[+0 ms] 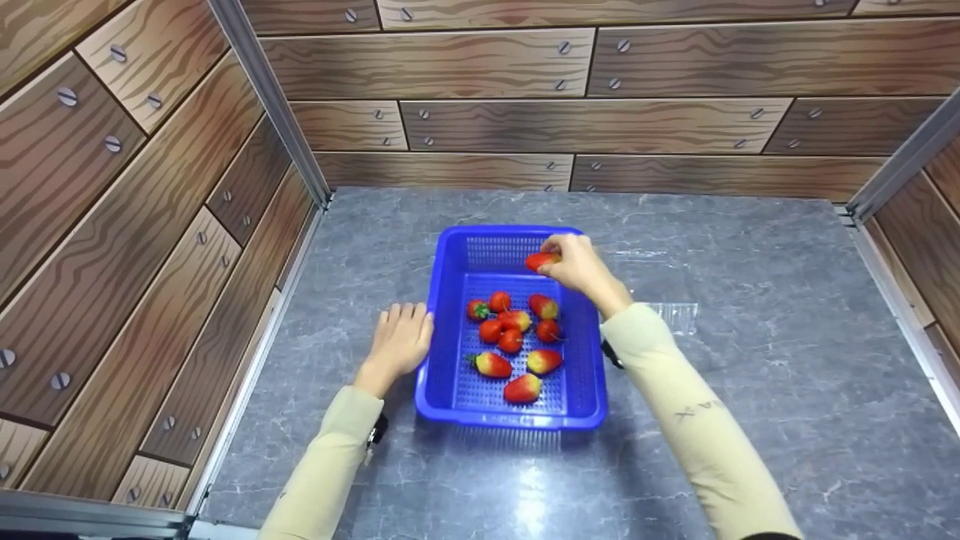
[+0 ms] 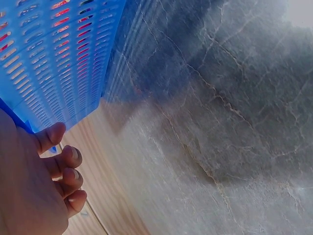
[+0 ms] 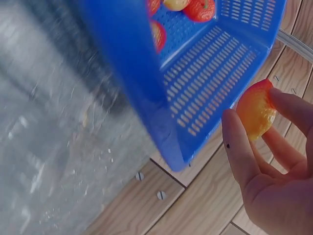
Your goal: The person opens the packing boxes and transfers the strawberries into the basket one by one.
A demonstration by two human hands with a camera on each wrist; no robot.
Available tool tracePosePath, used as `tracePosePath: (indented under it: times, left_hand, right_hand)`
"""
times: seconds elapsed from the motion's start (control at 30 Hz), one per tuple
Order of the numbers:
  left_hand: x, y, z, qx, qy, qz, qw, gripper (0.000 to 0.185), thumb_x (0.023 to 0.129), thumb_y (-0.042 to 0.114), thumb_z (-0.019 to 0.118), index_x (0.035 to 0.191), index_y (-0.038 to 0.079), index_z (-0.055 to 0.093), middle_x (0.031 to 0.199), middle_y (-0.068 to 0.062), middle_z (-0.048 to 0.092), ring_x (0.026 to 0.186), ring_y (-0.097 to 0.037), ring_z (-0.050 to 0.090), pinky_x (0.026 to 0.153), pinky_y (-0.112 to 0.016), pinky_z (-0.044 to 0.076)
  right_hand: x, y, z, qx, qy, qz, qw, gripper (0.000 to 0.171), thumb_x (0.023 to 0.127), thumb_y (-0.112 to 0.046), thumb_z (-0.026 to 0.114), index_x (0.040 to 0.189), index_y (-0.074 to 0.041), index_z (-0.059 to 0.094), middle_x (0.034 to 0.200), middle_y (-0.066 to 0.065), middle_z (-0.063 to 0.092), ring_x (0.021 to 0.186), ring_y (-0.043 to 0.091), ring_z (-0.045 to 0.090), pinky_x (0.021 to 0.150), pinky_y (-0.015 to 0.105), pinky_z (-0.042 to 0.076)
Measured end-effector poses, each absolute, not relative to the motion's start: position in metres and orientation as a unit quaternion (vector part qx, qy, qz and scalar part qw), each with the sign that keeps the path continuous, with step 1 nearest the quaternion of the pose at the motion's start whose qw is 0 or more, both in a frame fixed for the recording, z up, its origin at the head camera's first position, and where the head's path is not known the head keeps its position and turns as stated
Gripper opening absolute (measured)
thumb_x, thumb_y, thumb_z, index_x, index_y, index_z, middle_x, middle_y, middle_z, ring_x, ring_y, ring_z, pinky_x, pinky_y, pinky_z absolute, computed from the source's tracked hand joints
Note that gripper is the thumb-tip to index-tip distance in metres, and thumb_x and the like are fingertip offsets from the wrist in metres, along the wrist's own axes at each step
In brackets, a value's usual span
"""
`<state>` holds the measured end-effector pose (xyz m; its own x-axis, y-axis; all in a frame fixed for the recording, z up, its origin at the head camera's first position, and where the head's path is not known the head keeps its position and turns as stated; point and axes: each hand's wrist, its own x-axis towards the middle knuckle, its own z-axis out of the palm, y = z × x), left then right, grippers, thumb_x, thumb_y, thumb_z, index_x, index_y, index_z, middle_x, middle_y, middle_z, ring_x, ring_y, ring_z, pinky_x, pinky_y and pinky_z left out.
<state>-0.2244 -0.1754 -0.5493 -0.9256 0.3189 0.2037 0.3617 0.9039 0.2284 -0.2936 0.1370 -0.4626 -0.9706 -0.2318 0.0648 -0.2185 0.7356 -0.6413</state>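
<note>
My right hand [image 1: 576, 262] pinches a red and yellow strawberry [image 3: 256, 108] between thumb and fingertips. It is over the far right part of a blue plastic basket [image 1: 512, 421]. Beside the basket's left rim is my left hand [image 1: 401, 337], its thumb side at the rim. The fingers [image 2: 68, 156] of that hand are loosely bent along the outside of the slotted wall; its thumb is hidden in the left wrist view. On the basket floor lie several strawberries [image 1: 523, 389] and small round red fruits [image 1: 511, 340], some with stems.
A grey marbled tabletop [image 1: 765, 360] surrounds the basket. Wood-patterned panels [image 1: 480, 67] enclose it at the back and sides, with metal strips [image 1: 270, 97] at the corners. A clear ribbed object [image 1: 679, 316] lies right of the basket, partly behind the right forearm.
</note>
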Motion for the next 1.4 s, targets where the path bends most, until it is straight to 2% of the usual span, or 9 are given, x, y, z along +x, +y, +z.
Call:
tracePosePath:
  times: [0.4,0.67,1.1,1.4]
  left_hand:
    - [-0.224,-0.175,-0.547,-0.173,-0.972,-0.136,0.079,0.032,0.106,0.023,0.033,0.106,0.000,0.055,0.099,-0.020,0.060,0.095,-0.041,0.051,0.083,-0.051,0.038]
    - [-0.225,-0.174,-0.548,-0.178,-0.971,-0.133,0.087,0.030,0.106,0.023,0.035,0.105,0.001,0.056,0.098,-0.019,0.059,0.093,-0.040,0.052,0.082,-0.050,0.039]
    - [-0.225,-0.175,-0.550,-0.179,-0.970,-0.134,0.096,0.031,0.105,0.021,0.034,0.107,0.000,0.057,0.098,-0.020,0.060,0.093,-0.041,0.052,0.082,-0.051,0.039]
    - [-0.226,-0.176,-0.551,-0.180,-0.970,-0.142,0.085,0.033,0.105,0.022,0.034,0.110,-0.001,0.057,0.100,-0.020,0.061,0.095,-0.041,0.052,0.083,-0.052,0.038]
  right_hand:
    - [-0.298,0.101,-0.488,-0.035,0.944,-0.327,0.035,0.036,0.083,-0.011,0.073,0.115,0.004,0.067,0.114,0.023,0.066,0.105,0.037,0.063,0.092,0.047,0.049]
    - [-0.293,0.090,-0.513,0.027,0.952,-0.304,0.024,0.021,0.082,-0.011,0.069,0.100,0.001,0.069,0.104,0.020,0.068,0.096,0.039,0.066,0.083,0.049,0.051]
    - [-0.283,0.089,-0.548,0.020,0.951,-0.302,0.057,0.024,0.081,-0.010,0.071,0.103,0.000,0.069,0.104,0.019,0.067,0.097,0.038,0.065,0.084,0.049,0.051]
    - [-0.280,0.087,-0.550,0.014,0.956,-0.288,0.046,0.024,0.078,-0.009,0.071,0.100,0.001,0.069,0.104,0.021,0.068,0.096,0.040,0.065,0.083,0.049,0.051]
